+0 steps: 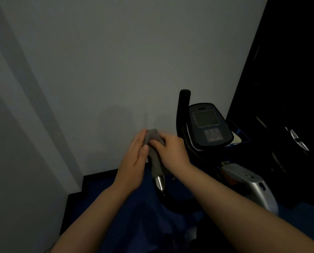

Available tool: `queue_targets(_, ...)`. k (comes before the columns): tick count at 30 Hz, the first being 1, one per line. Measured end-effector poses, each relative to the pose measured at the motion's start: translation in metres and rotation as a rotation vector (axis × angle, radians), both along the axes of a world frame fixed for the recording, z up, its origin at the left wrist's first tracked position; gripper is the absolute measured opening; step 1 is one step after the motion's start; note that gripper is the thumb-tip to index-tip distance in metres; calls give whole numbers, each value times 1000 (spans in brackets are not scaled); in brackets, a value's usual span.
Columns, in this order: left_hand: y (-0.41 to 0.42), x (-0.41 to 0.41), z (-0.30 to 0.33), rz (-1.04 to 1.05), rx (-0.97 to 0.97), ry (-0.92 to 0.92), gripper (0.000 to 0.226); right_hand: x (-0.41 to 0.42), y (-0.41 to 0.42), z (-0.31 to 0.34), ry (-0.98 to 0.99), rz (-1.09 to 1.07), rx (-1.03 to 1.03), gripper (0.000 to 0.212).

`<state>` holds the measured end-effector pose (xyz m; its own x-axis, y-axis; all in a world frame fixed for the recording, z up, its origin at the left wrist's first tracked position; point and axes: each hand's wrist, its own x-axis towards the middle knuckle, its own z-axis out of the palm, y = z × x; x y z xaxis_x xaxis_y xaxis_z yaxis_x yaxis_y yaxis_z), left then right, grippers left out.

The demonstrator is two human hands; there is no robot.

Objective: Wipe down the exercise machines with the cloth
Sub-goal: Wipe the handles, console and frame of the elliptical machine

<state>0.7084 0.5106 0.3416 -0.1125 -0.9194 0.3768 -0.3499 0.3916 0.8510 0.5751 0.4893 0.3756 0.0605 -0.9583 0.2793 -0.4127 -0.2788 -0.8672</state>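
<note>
My right hand (170,150) grips the grey cloth (155,157) around the bike's left handlebar (159,181), my left hand (136,161) pressing flat, fingers straight, against its other side. Only this grip is under the cloth; the chrome end below shows bare. I judge the console (207,125), right handlebar (183,106) and silver frame (251,181) not yet wiped

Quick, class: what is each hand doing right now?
Left hand: open, straight fingers pressing the grey cloth on the handlebar.
Right hand: fingers curled round the cloth.
</note>
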Motion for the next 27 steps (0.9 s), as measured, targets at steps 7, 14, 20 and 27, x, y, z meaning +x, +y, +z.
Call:
queue_targets(7,8,-6,2,23,48,42,51,0,8,-9,57,32,54,16)
queue_targets(14,22,-16,3,38,66,38,51,-9,17,-14,56,118,76,12)
queue_targets(20,58,-44,-21,90,48,-29,45,-53,37,-26,222,366,227,21)
queue_targets(27,95,-60,-45,187,-39,-130,39,-106,67,-21,644,613,226,45)
